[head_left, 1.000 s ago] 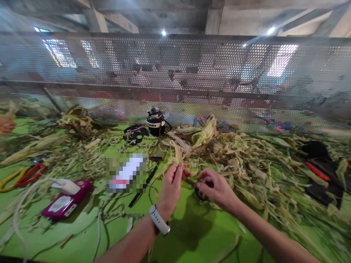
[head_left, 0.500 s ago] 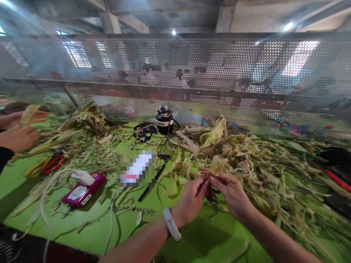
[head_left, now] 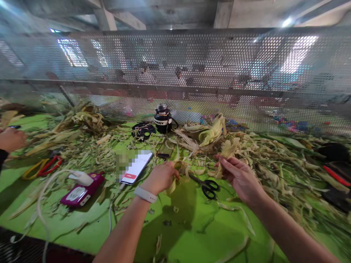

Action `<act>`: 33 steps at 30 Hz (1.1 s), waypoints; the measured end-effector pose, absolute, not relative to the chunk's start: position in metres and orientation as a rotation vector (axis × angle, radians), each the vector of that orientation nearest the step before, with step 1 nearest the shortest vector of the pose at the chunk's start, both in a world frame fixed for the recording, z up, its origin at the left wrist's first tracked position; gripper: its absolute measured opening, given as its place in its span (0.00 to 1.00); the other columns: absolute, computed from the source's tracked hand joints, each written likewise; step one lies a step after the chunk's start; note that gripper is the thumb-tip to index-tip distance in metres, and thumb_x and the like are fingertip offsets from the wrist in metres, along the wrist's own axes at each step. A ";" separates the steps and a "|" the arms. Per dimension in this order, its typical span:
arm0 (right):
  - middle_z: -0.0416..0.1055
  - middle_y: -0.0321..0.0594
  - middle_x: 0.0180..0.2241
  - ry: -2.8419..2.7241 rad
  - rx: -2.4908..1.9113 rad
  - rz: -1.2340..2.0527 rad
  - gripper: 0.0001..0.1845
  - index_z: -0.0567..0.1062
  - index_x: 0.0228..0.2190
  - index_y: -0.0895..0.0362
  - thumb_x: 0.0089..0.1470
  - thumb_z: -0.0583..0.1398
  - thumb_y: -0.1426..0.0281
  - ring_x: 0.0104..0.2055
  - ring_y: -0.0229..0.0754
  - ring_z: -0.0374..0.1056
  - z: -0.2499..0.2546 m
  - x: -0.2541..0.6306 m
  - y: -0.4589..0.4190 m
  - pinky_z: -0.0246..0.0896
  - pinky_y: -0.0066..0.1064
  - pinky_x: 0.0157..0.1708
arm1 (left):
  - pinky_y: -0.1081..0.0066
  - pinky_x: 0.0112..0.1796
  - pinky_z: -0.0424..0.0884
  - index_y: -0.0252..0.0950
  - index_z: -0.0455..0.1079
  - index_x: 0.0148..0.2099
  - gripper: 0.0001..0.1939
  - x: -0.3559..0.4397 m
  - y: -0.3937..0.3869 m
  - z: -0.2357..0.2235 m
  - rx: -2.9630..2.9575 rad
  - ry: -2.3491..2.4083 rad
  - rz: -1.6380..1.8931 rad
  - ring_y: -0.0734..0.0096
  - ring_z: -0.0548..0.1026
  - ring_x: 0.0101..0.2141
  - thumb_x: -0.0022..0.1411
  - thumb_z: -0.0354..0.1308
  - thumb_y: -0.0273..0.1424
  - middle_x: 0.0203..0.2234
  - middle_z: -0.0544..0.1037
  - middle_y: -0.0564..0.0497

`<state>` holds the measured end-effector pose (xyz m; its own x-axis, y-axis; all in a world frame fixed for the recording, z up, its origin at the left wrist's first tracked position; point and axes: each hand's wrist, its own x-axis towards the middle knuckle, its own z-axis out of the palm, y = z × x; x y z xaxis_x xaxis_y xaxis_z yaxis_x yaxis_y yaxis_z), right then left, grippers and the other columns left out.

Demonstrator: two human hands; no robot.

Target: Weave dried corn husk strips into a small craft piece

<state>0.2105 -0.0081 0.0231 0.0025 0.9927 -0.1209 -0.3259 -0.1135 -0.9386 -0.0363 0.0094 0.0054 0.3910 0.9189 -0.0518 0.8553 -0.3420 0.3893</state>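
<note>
My left hand point(head_left: 160, 178), with a white band at the wrist, is closed around a pale strip of corn husk point(head_left: 173, 182) just above the green table point(head_left: 186, 233). My right hand point(head_left: 241, 178) pinches a dry husk piece point(head_left: 229, 149) and holds it up to the right. Between the two hands, black-handled scissors point(head_left: 205, 186) lie flat on the table, touched by neither hand. A phone point(head_left: 136, 167) with a lit screen lies left of my left hand.
Heaps of corn husks point(head_left: 263, 164) cover the table's middle and right. A magenta device point(head_left: 80, 191) with a white cable, red and yellow tools point(head_left: 42, 166), a black jar point(head_left: 162, 119) and a perforated metal screen point(head_left: 175, 73) stand around. Another person's hand point(head_left: 11, 138) works at far left.
My hands have parted: the left dropped towards the table with a husk strip, the right moved right with a husk piece. The scissors now lie on the table between them.
</note>
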 end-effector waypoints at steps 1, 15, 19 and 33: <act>0.75 0.35 0.26 -0.883 -1.052 1.419 0.16 0.79 0.29 0.56 0.34 0.70 0.62 0.25 0.34 0.66 0.023 0.210 -0.008 0.63 0.23 0.24 | 0.66 0.40 0.65 0.38 0.77 0.32 0.17 -0.036 0.011 0.004 2.292 1.540 0.238 0.58 0.72 0.40 0.45 0.52 0.16 0.35 0.75 0.45; 0.76 0.38 0.28 -1.160 -1.006 1.665 0.14 0.80 0.30 0.57 0.40 0.68 0.62 0.29 0.35 0.68 0.023 0.206 -0.018 0.64 0.24 0.31 | 0.69 0.31 0.65 0.33 0.71 0.24 0.12 -0.023 -0.006 0.021 1.346 0.704 0.919 0.68 0.70 0.26 0.52 0.50 0.34 0.22 0.72 0.48; 0.75 0.37 0.29 -1.370 -0.952 1.708 0.13 0.80 0.31 0.58 0.44 0.66 0.62 0.33 0.36 0.68 0.024 0.205 -0.023 0.63 0.27 0.37 | 0.76 0.25 0.62 0.34 0.66 0.27 0.08 -0.013 -0.010 0.014 1.337 0.729 0.726 0.76 0.67 0.22 0.45 0.63 0.29 0.20 0.69 0.54; 0.75 0.37 0.25 -1.219 -0.994 1.744 0.15 0.80 0.28 0.61 0.38 0.69 0.63 0.25 0.32 0.66 0.013 0.196 -0.023 0.61 0.23 0.27 | 0.70 0.43 0.66 0.38 0.65 0.46 0.20 0.006 -0.010 0.007 1.606 1.081 1.312 0.66 0.69 0.44 0.51 0.63 0.32 0.42 0.71 0.47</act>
<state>0.1964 -0.0231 0.0130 -0.3968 0.9029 -0.1649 -0.1557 -0.2433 -0.9574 0.0060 -0.0097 0.0068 0.1048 0.9416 0.3200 0.1341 -0.3322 0.9336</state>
